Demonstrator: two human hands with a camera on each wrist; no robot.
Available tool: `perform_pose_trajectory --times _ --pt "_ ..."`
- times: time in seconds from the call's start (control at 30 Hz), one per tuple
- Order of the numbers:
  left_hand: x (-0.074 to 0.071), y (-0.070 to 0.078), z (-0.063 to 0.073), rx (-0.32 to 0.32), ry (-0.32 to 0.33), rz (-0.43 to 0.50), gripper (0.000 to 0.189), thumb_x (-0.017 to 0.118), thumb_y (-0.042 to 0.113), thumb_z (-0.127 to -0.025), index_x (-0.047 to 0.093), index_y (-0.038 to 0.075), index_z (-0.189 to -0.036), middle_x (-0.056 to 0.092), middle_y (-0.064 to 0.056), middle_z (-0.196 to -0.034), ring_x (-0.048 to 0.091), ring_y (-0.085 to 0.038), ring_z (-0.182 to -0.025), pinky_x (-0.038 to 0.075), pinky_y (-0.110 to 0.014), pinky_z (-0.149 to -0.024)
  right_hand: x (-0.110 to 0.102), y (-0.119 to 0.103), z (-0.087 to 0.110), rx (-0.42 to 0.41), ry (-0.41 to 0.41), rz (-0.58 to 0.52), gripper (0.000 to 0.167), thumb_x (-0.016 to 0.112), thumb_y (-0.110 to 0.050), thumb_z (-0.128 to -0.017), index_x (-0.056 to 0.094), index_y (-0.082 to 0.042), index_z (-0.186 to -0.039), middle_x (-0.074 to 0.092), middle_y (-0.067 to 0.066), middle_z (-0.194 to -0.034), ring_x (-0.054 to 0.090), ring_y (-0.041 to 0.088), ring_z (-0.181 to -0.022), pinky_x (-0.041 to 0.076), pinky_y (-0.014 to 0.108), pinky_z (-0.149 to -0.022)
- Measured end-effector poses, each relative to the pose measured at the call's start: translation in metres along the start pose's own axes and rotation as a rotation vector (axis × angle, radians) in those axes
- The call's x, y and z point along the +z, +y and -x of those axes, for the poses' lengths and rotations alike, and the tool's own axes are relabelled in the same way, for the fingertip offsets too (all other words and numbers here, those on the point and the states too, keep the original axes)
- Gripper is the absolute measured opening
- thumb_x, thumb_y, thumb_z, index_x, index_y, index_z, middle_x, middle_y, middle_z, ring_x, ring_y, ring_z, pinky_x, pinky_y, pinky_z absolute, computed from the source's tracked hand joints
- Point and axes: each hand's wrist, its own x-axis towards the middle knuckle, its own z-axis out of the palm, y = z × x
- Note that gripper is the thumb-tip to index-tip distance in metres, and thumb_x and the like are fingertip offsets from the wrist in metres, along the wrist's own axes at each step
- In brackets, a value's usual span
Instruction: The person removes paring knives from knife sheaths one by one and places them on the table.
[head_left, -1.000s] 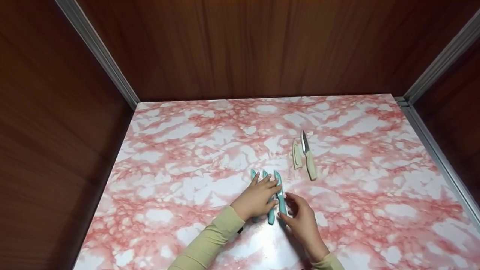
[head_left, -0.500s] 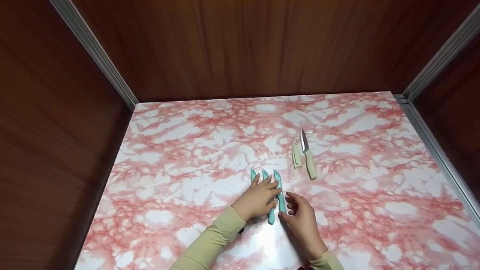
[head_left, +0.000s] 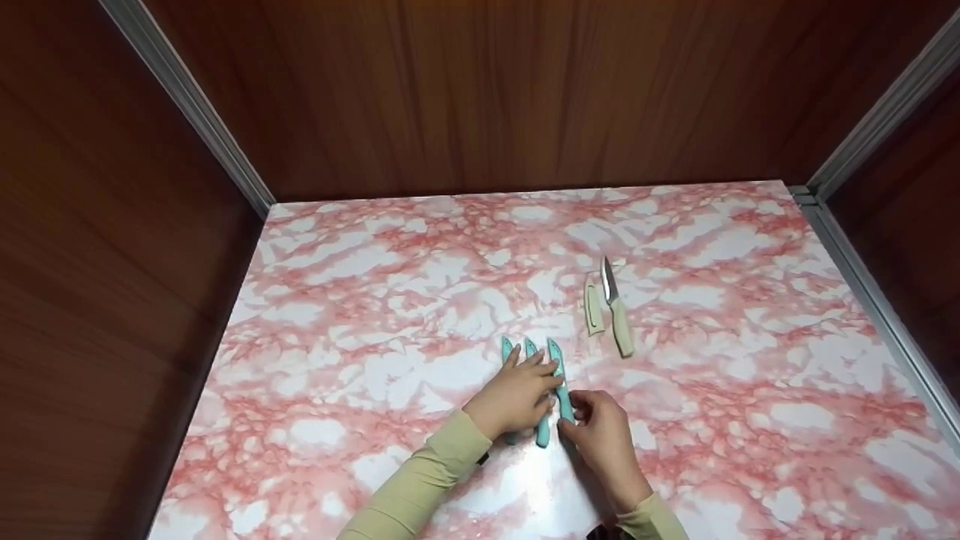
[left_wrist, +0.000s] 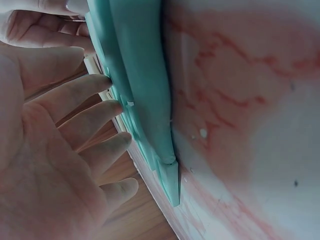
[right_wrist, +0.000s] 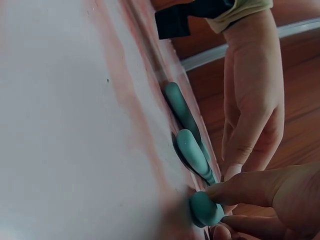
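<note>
Three teal knives in matching sheaths lie side by side on the table: a left knife (head_left: 507,346), a middle knife (head_left: 542,433) and a right knife (head_left: 565,409). My left hand (head_left: 514,396) spreads straight fingers across all three, its fingertips touching the right one's sheath. The right hand (head_left: 604,433) pinches the right knife's handle between thumb and fingers; in the right wrist view that handle end (right_wrist: 205,209) sits between them. The left wrist view shows the near teal knife (left_wrist: 142,70) beside the left palm (left_wrist: 50,165). Much of the left and middle knives is hidden under the hand.
Farther back lie a pale green knife (head_left: 621,328) with bare blade and its separate sheath (head_left: 593,309). The pink-and-white marbled table (head_left: 360,315) is bounded by brown wood-look panels (head_left: 480,97) and metal corner posts.
My right hand's fingers have closed in on the right knife's handle from slightly apart. The left hand and the knives stay nearly in place.
</note>
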Motion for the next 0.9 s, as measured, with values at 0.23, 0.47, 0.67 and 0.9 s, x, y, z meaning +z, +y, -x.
perform_pose_trajectory --times 0.23,0.47,0.67,0.9 --pt "0.0013 -0.0012 -0.0004 0.012 0.009 0.007 0.039 0.056 0.026 -0.095 0.059 0.02 -0.134 0.045 -0.003 -0.145 0.03 -0.029 -0.138 0.015 -0.056 -0.113 0.0017 -0.0029 -0.0044 0.019 -0.006 0.053 0.027 0.078 0.0 -0.067 0.069 0.003 -0.093 0.057 0.008 -0.077 0.053 0.018 -0.068 0.045 0.028 -0.059" --pt "0.0001 -0.0018 -0.0007 0.012 0.006 0.012 0.039 0.056 0.025 -0.095 0.059 0.02 -0.134 0.044 -0.003 -0.145 0.03 -0.028 -0.138 0.015 -0.056 -0.113 0.0034 -0.0023 -0.0068 0.022 0.007 0.07 0.026 0.078 -0.001 -0.065 0.066 0.004 -0.088 0.059 0.008 -0.077 0.055 0.021 -0.071 0.046 0.035 -0.064" --pt "-0.0004 -0.0019 -0.0003 0.001 -0.009 0.014 0.04 0.054 0.026 -0.096 0.057 0.021 -0.136 0.043 -0.002 -0.146 0.029 -0.027 -0.139 0.014 -0.055 -0.113 0.0043 -0.0009 -0.0082 0.049 -0.011 0.073 0.022 0.076 -0.004 -0.067 0.065 0.001 -0.085 0.058 0.006 -0.076 0.053 0.019 -0.069 0.045 0.034 -0.064" --pt "-0.0018 -0.0023 0.0011 -0.002 -0.01 0.03 0.04 0.054 0.024 -0.096 0.057 0.02 -0.136 0.043 -0.004 -0.146 0.028 -0.028 -0.139 0.013 -0.056 -0.113 0.0035 0.0019 -0.009 0.056 -0.004 0.055 0.019 0.076 -0.004 -0.068 0.065 0.0 -0.084 0.059 0.005 -0.073 0.054 0.017 -0.066 0.046 0.032 -0.061"
